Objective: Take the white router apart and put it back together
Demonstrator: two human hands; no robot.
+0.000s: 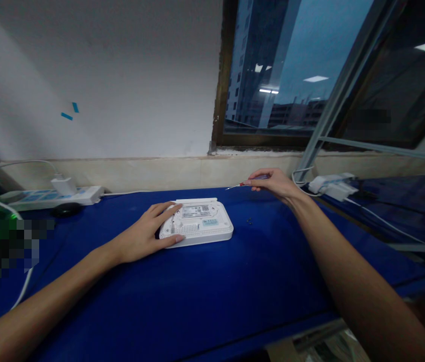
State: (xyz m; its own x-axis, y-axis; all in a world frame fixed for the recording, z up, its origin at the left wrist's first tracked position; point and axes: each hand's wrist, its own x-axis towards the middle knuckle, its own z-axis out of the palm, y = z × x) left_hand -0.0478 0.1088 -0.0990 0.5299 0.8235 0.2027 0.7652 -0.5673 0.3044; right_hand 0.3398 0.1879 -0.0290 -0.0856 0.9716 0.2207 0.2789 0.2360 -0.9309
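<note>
A white router (215, 232) lies flat on the blue table, its underside with printed labels, a QR code and vent holes facing up. My left hand (148, 229) grips its left end, thumb along the near edge and fingers over the far side. To the right of the router and above the table, my right hand (273, 182) holds a thin screwdriver (240, 185) with a red and purple handle. The tip points left, apart from the router. Several tiny dark screws (249, 220) lie on the table between the router and my right forearm.
A white power strip (88, 195) with a plugged-in charger (63, 186) stands at the back left, a black round object (65, 209) before it. Another white power strip (335, 185) sits right, by a grey metal frame (312, 146). Wall and window border the table (197, 296) behind.
</note>
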